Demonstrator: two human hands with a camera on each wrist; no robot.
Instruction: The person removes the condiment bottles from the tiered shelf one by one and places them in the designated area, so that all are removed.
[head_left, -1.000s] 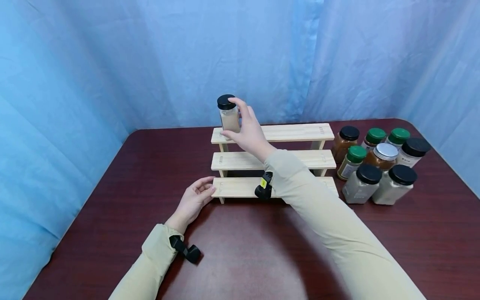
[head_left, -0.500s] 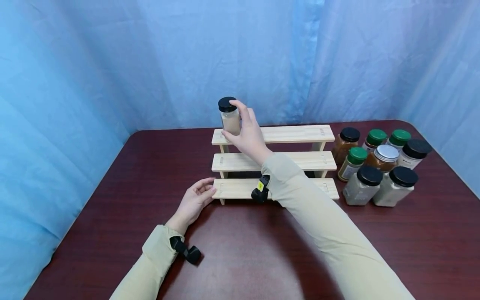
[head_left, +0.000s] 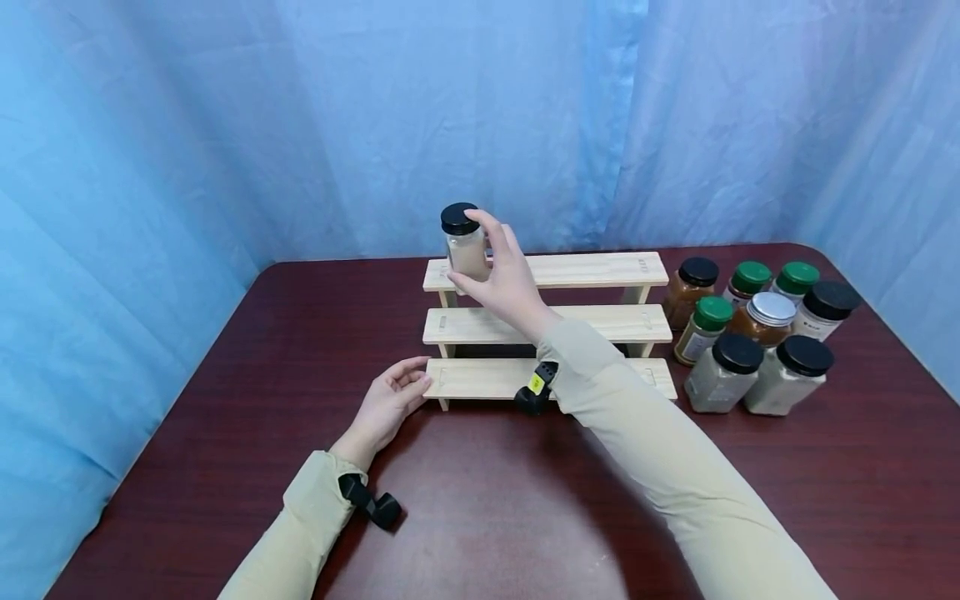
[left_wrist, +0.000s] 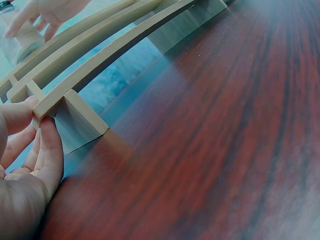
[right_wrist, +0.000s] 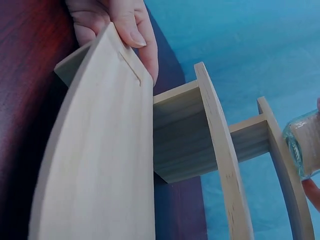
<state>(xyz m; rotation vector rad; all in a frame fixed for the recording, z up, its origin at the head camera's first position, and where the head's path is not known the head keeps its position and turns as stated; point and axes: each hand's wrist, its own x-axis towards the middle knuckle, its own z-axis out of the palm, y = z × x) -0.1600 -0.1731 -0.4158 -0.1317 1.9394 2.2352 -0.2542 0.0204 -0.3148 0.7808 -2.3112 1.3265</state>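
My right hand (head_left: 510,279) holds a clear spice jar (head_left: 467,254) with a black lid and pale powder inside, fingers near the lid and thumb low on its side. The jar is upright at the left end of the top tier of a three-tier wooden shelf rack (head_left: 592,268). In the right wrist view, the glass base (right_wrist: 295,150) is close against the top board; I cannot tell whether it rests there. My left hand (head_left: 382,408) pinches the left end of the lowest board (left_wrist: 75,92), thumb above and fingers below.
Right of the rack, several spice jars stand grouped on the dark red table (head_left: 225,400), among them a green-lidded jar (head_left: 711,321), a silver-lidded jar (head_left: 768,317) and a black-lidded jar (head_left: 787,375). A blue curtain (head_left: 360,125) hangs behind the table.
My right hand has moved the jar slightly down and to the right over the top tier. The left hand keeps its place on the lowest board.
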